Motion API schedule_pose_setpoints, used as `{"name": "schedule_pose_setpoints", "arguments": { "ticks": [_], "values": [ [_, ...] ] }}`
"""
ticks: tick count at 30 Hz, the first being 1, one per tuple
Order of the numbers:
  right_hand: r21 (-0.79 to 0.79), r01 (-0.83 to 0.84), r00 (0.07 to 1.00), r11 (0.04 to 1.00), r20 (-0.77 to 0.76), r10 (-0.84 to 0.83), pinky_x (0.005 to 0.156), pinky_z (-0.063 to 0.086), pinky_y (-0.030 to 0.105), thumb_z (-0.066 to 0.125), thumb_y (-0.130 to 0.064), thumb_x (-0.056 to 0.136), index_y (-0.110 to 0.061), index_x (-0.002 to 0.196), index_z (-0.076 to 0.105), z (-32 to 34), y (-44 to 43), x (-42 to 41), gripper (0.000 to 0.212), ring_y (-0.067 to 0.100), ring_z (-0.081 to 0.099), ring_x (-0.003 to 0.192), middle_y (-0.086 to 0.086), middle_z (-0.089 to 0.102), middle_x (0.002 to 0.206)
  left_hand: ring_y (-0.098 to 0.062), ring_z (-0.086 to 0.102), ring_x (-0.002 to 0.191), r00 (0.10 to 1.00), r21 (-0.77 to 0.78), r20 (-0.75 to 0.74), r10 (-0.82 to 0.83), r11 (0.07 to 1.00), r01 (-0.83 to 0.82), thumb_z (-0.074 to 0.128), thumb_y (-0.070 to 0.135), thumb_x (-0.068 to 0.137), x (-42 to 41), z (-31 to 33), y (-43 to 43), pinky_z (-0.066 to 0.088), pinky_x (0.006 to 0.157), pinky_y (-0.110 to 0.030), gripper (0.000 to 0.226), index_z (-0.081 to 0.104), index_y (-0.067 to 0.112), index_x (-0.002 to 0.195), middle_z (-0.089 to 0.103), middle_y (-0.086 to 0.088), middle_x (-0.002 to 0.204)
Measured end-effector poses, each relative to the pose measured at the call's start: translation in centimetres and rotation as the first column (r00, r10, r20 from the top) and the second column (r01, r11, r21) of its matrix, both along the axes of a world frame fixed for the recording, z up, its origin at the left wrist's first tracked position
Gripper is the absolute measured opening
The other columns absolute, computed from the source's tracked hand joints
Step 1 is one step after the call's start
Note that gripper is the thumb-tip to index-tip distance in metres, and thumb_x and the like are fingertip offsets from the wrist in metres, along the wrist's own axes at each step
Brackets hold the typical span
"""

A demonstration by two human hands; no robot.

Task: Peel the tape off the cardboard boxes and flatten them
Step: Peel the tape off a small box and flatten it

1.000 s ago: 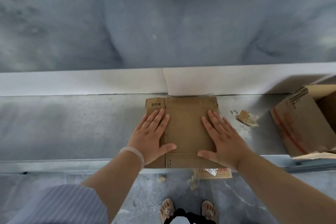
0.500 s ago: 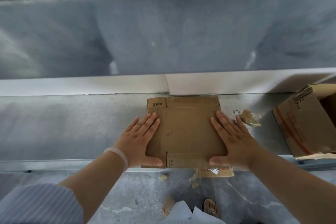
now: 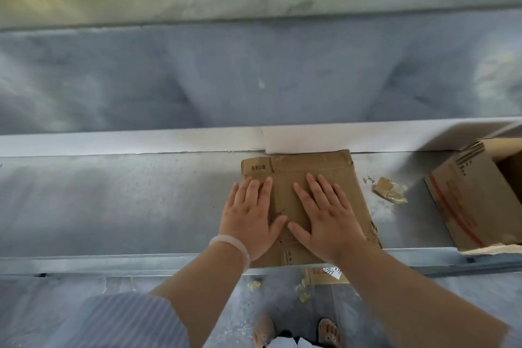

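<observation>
A flattened brown cardboard box (image 3: 316, 168) lies on the metal table (image 3: 118, 200), its far edge against the white back strip. My left hand (image 3: 250, 215) rests palm down on the box's left part, fingers spread, a pale bracelet on the wrist. Beside it, my right hand (image 3: 324, 217) presses flat on the middle of the box. The thumbs nearly touch. A second cardboard box (image 3: 469, 198), standing open with a red stripe, sits at the right end of the table.
A crumpled wad of peeled tape (image 3: 388, 191) lies between the two boxes. A cardboard piece with a white label (image 3: 324, 274) hangs below the table's front edge. Tape scraps (image 3: 303, 291) dot the floor near my feet.
Both hands have slid inward from the box's side edges to its middle, staying flat on it. The view has shifted so that the box appears further right.
</observation>
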State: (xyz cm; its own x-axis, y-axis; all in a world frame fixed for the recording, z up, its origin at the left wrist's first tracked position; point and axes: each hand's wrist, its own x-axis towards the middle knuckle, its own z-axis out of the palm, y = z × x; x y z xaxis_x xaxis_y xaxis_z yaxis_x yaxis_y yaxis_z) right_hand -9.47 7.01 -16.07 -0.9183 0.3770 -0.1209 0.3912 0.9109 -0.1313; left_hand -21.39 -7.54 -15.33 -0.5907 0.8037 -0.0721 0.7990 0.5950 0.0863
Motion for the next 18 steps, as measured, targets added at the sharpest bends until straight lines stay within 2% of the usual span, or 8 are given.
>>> {"name": "schedule_pose_setpoints", "arguments": {
  "ticks": [2, 4, 5, 9, 11, 15, 16, 18],
  "values": [
    [0.018, 0.016, 1.000, 1.000, -0.006, -0.016, 0.118, 0.003, 0.046, 0.006, -0.075, 0.088, -0.025, 0.154, 0.017, -0.4, -0.1, 0.1, 0.084, 0.024, 0.007, 0.149, 0.006, 0.012, 0.162, -0.025, 0.002, 0.149, 1.000, 0.003, 0.004, -0.024, 1.000, 0.024, 0.010, 0.063, 0.090, 0.3, -0.9, 0.0, 0.003, 0.121, -0.043, 0.079, 0.006, 0.016, 0.154, 0.007, -0.008, 0.161],
    [0.028, 0.058, 0.998, 0.998, -0.005, -0.058, 0.119, -0.001, 0.047, 0.008, -0.075, 0.087, -0.025, 0.155, 0.009, -0.5, -0.1, 0.0, 0.084, 0.022, -0.002, 0.150, 0.005, 0.003, 0.163, -0.018, -0.014, 0.147, 0.999, -0.025, 0.040, -0.031, 0.999, 0.032, -0.002, 0.064, 0.087, 0.3, -1.3, 0.0, -0.004, 0.121, -0.041, 0.079, -0.009, 0.019, 0.152, -0.013, -0.001, 0.161],
    [0.023, 0.081, 0.997, 0.996, 0.008, -0.081, 0.119, -0.004, 0.047, 0.007, -0.077, 0.085, -0.026, 0.155, 0.003, -0.6, -0.1, -0.1, 0.086, 0.021, -0.008, 0.149, 0.004, -0.003, 0.163, -0.017, -0.016, 0.147, 0.998, -0.036, 0.052, -0.031, 0.999, 0.033, -0.005, 0.064, 0.086, 0.3, -1.3, 0.0, -0.005, 0.120, -0.041, 0.079, -0.012, 0.020, 0.152, -0.016, 0.000, 0.160],
    [0.002, 0.108, 0.994, 0.994, 0.023, -0.108, 0.119, -0.008, 0.043, 0.005, -0.076, 0.082, -0.030, 0.154, -0.003, -0.5, 0.1, 0.0, 0.086, 0.017, -0.014, 0.148, 0.000, -0.010, 0.162, -0.019, -0.014, 0.148, 0.999, -0.081, 0.040, -0.038, 0.996, 0.041, -0.002, 0.062, 0.089, 0.2, -1.0, 0.3, -0.007, 0.120, -0.040, 0.078, -0.008, 0.018, 0.153, -0.013, -0.004, 0.161],
    [-0.021, 0.107, 0.994, 0.994, -0.010, -0.107, 0.120, -0.007, 0.039, 0.006, -0.073, 0.082, -0.033, 0.154, 0.004, -0.1, 0.7, 0.0, 0.082, 0.014, -0.008, 0.149, -0.004, -0.002, 0.163, -0.023, -0.006, 0.148, 0.999, -0.115, 0.016, -0.036, 0.993, 0.038, 0.003, 0.059, 0.092, 0.2, -0.2, 0.8, -0.006, 0.120, -0.041, 0.076, -0.001, 0.015, 0.153, -0.005, -0.008, 0.162],
    [-0.007, 0.117, 0.992, 0.993, -0.043, -0.117, 0.120, 0.004, 0.034, 0.008, -0.067, 0.081, -0.031, 0.151, 0.019, 0.9, 2.2, -0.5, 0.079, 0.014, 0.010, 0.147, -0.007, 0.016, 0.159, -0.031, 0.019, 0.141, 0.999, -0.114, -0.043, 0.029, 0.993, -0.034, 0.014, 0.051, 0.096, 0.4, 1.2, 2.7, 0.002, 0.121, -0.044, 0.065, 0.022, 0.011, 0.147, 0.025, -0.014, 0.153],
    [0.000, 0.118, 0.992, 0.993, -0.053, -0.118, 0.121, 0.002, 0.035, 0.010, -0.066, 0.082, -0.030, 0.151, 0.018, 0.9, 2.4, -0.7, 0.078, 0.015, 0.008, 0.147, -0.005, 0.015, 0.160, -0.032, 0.021, 0.140, 0.997, -0.112, -0.044, 0.061, 0.992, -0.066, 0.012, 0.052, 0.095, 0.6, 1.3, 3.1, 0.001, 0.120, -0.044, 0.067, 0.022, 0.011, 0.147, 0.027, -0.014, 0.150],
    [0.010, 0.108, 0.993, 0.994, -0.045, -0.107, 0.120, -0.007, 0.038, 0.012, -0.065, 0.085, -0.028, 0.154, 0.006, 0.5, 2.7, -1.0, 0.079, 0.016, -0.006, 0.149, -0.001, -0.001, 0.163, -0.033, 0.013, 0.143, 0.995, -0.120, -0.020, 0.098, 0.988, -0.100, 0.006, 0.056, 0.091, 0.8, 0.9, 3.6, -0.005, 0.119, -0.043, 0.076, 0.012, 0.010, 0.151, 0.016, -0.015, 0.154]
  ]
}}
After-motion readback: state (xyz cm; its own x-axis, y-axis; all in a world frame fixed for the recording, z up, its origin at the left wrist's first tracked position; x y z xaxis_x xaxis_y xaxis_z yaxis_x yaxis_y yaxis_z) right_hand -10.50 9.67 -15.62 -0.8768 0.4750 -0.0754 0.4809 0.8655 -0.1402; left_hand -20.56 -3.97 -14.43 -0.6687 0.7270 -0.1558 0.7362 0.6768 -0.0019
